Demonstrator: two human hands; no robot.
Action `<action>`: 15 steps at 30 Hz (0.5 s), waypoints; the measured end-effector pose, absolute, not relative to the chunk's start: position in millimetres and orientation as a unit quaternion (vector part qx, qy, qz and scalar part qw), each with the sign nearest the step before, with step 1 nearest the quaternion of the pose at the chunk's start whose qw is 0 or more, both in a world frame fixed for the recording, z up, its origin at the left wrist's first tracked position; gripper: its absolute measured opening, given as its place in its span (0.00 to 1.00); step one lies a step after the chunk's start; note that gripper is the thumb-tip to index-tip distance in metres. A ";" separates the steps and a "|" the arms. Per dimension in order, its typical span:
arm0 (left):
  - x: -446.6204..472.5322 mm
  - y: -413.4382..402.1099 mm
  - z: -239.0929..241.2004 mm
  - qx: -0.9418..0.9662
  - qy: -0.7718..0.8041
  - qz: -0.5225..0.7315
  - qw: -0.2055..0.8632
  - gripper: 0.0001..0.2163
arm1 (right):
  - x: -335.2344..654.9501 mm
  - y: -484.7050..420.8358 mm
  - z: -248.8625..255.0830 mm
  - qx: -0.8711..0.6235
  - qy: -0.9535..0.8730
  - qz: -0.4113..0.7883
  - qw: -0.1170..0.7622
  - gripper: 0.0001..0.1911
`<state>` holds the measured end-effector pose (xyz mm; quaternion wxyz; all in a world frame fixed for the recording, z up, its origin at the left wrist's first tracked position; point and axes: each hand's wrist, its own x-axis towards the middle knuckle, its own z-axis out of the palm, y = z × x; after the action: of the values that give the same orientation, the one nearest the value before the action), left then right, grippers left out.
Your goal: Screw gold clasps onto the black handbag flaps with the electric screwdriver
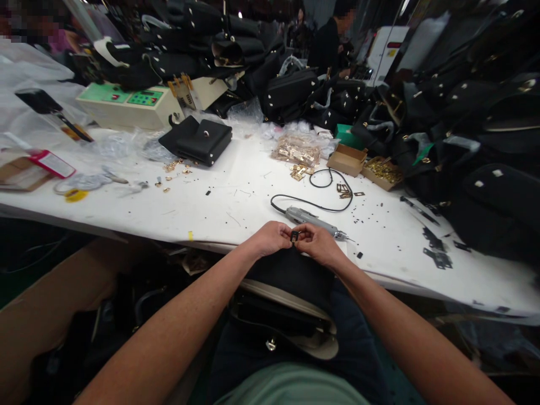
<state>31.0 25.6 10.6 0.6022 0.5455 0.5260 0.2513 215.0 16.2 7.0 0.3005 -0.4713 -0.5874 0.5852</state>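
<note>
While my left hand [276, 237] pinches a small dark tab [294, 237] by the black bag [291, 275], at the bench [105, 199]'s near edge, my right hand [316, 243] grips the tab's other side. I see a grey corded tool [314, 218] just beyond.

A dim room is spanned by a white counter [248, 160]; behind it, shadows are broken by a bright light strip [404, 7] and a white boxy unit [380, 55].
</note>
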 end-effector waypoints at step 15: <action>36.8 18.1 17.6 0.589 0.570 0.238 0.521 0.06 | 210.7 11.1 9.3 -0.482 -0.660 0.484 0.314 0.16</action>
<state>36.8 18.1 17.6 0.5207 0.5890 0.5703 0.2381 210.7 11.1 9.3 0.3136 -0.4818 -0.6598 0.4840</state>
